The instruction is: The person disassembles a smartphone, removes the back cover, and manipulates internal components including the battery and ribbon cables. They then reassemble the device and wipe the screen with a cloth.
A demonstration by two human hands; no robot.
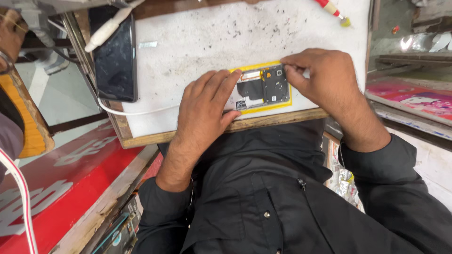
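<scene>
The opened phone (263, 89), yellow-edged, lies near the front edge of the white desk (202, 42); the left hand (207, 106) presses flat on its left end, fingers spread; the right hand (320, 77) pinches its upper right corner; a second, dark phone (114, 56) lies well apart to the left.

1. Work surface: white board (197, 42), scuffed and speckled with dark marks, set on a wooden frame (141, 139) with a worn front edge.
2. Left of it: grey floor (61, 101) lower down, an orange-yellow wooden piece (28, 117) at the far left.
3. Lower left: red panel with white lettering (61, 188), pale wooden edge along its side.
4. Right: stacked shelf-like ledges (409, 61), grimy; a pink printed sheet (414, 96) lies on one.
5. Light: even and diffuse, soft shadows, with a bright reflection at upper right (407, 42).
</scene>
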